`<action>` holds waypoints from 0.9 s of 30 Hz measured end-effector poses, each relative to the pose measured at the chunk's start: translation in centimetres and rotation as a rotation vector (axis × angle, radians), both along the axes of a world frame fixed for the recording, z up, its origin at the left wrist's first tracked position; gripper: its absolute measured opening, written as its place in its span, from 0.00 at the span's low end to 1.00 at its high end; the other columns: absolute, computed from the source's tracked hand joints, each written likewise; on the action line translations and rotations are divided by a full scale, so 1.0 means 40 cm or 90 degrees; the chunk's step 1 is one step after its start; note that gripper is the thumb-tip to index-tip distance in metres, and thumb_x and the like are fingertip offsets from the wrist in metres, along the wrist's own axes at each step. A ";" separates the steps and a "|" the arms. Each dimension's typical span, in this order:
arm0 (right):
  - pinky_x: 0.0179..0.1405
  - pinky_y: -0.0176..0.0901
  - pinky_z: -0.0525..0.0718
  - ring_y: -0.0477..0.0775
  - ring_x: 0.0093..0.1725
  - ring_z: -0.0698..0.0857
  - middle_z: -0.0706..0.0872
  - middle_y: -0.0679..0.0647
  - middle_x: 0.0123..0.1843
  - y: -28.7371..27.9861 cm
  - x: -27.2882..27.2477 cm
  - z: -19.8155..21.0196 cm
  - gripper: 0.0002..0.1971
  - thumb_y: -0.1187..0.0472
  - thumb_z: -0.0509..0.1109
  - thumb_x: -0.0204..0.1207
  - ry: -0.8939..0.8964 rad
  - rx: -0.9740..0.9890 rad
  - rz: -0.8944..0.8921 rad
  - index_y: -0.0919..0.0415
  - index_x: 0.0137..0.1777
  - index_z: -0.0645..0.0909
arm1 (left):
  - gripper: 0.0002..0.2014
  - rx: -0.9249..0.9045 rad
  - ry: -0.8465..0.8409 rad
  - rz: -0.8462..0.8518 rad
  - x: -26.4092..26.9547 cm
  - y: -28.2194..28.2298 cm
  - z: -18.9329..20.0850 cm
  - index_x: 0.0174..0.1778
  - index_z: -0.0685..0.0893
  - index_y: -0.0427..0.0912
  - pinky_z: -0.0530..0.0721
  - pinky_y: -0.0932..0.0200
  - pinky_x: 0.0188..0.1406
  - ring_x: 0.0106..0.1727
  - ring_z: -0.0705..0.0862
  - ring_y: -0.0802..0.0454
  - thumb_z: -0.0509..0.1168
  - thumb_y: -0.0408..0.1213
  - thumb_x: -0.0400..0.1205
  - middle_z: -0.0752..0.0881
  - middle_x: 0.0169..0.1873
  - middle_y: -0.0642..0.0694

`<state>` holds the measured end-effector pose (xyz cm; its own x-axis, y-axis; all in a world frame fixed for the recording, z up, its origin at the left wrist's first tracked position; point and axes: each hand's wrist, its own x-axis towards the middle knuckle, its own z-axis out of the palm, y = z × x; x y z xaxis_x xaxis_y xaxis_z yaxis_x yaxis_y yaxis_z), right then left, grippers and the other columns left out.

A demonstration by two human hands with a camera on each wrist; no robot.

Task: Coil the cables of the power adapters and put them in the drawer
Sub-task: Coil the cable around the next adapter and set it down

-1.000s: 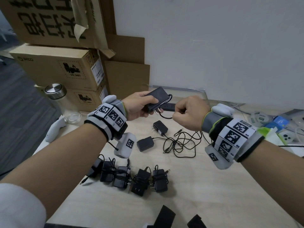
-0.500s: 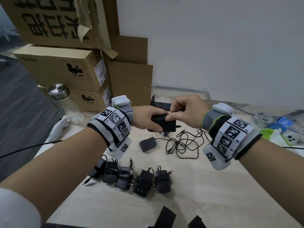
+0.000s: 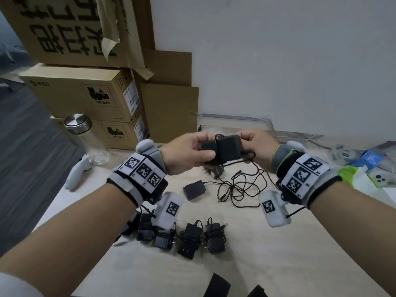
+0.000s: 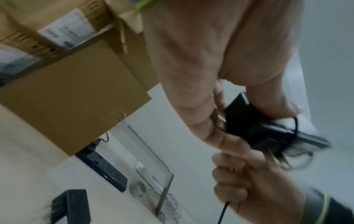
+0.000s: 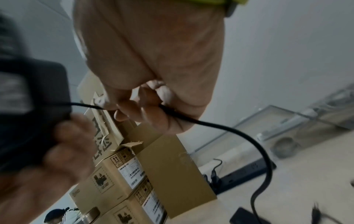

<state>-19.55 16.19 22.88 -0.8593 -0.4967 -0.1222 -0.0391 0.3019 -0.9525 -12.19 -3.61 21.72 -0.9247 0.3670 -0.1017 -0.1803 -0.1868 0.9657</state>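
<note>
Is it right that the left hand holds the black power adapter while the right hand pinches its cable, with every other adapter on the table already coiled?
Not every one: the head view shows a black adapter lying on the table with its thin cable loose and tangled. The hands are as stated.

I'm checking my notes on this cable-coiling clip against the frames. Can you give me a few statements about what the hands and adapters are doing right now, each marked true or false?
1. The left hand grips the black power adapter above the table. True.
2. The right hand is empty. False: it pinches the adapter's cable.
3. A row of adapters with wrapped cables lies on the table near the person. True.
4. No loose cable is left on the table. False: a tangled cable lies beside another adapter.
5. The glass bottle with the metal lid lies on its side. False: it stands upright near the cardboard boxes.
</note>
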 end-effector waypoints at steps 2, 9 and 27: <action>0.21 0.36 0.61 0.47 0.22 0.63 0.69 0.49 0.22 -0.008 0.023 -0.012 0.16 0.72 0.61 0.81 -0.057 -0.008 -0.008 0.59 0.34 0.80 | 0.15 0.080 -0.002 0.099 -0.005 0.002 -0.005 0.57 0.80 0.38 0.87 0.59 0.42 0.46 0.88 0.48 0.69 0.25 0.75 0.86 0.50 0.39; 0.28 0.31 0.72 0.38 0.24 0.74 0.77 0.39 0.21 -0.054 0.068 -0.028 0.12 0.52 0.65 0.82 0.118 0.211 0.033 0.49 0.40 0.87 | 0.15 0.054 0.016 0.352 -0.030 0.020 -0.034 0.54 0.82 0.34 0.88 0.59 0.39 0.42 0.89 0.48 0.71 0.34 0.73 0.87 0.47 0.37; 0.39 0.41 0.79 0.49 0.37 0.82 0.82 0.42 0.30 -0.075 0.090 0.049 0.10 0.49 0.73 0.73 0.373 0.433 0.155 0.48 0.33 0.82 | 0.19 -0.585 0.200 0.218 -0.001 -0.033 -0.045 0.55 0.86 0.51 0.74 0.66 0.33 0.29 0.79 0.64 0.81 0.43 0.69 0.87 0.39 0.55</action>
<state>-15.94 13.20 24.83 -0.7570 -0.6526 -0.0330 -0.5940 0.7083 -0.3814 -12.23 -4.94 19.91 -0.9983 -0.0188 0.0548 0.0291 0.6544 0.7556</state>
